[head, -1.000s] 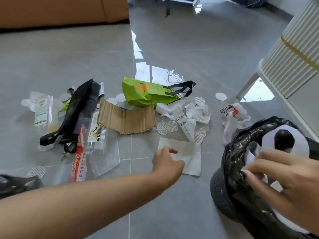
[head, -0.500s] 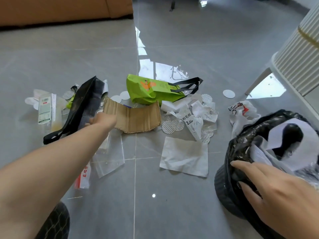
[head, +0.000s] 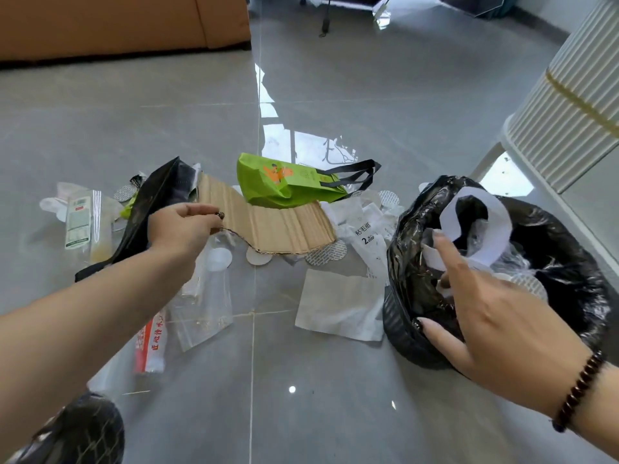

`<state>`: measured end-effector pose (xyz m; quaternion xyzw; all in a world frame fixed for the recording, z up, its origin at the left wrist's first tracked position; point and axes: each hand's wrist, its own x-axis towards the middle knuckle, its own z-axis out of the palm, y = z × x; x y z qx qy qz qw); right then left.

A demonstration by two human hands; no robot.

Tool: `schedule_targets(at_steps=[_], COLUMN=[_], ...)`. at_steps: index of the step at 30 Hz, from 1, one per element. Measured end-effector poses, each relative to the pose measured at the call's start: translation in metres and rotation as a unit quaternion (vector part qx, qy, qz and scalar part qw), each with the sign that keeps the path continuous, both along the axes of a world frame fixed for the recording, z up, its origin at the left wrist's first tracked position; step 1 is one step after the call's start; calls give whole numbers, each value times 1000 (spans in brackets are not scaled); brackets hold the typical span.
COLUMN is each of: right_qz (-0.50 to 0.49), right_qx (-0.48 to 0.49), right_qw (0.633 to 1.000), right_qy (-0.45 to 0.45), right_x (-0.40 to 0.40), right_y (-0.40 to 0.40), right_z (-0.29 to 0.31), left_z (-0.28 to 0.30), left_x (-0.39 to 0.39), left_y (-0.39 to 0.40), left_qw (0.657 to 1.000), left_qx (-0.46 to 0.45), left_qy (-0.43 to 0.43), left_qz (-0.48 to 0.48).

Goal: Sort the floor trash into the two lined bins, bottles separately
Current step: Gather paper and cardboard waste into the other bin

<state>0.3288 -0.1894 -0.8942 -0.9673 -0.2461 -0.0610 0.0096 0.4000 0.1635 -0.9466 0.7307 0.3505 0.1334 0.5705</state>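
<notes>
Two lined bins show: one black-lined bin at the right, part-filled with white paper and film, its far rim hidden by the liner, and a mesh bin cut off at the lower left corner. Left hand pinches the left end of a corrugated cardboard strip, raised over the litter and covering part of the green bag; right hand, fingers spread, rests on the black-lined bin's near rim. No bottle can be made out among the wrappers on the floor; print on the white packets is mostly unreadable.

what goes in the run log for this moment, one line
left hand: pinches cardboard piece, lifted | right hand: open on black-lined bin rim | white paper sheet: on floor
</notes>
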Motion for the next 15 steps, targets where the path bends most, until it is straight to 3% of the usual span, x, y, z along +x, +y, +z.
schedule_targets(at_steps=[6, 10, 15], right_qz=[-12, 96, 220], right_qx=[28, -69, 21], right_qw=[998, 988, 969], right_qy=[-61, -103, -110], right_x=[22, 30, 11], right_y=[-1, 1, 18], right_z=[31, 39, 30], left_z=[60, 79, 82], left_x=[-15, -29, -40], left_y=[9, 9, 1], left_qw=[990, 975, 956], left_qx=[-8, -4, -37], left_qy=[-132, -162, -159], left_qz=[-45, -154, -243])
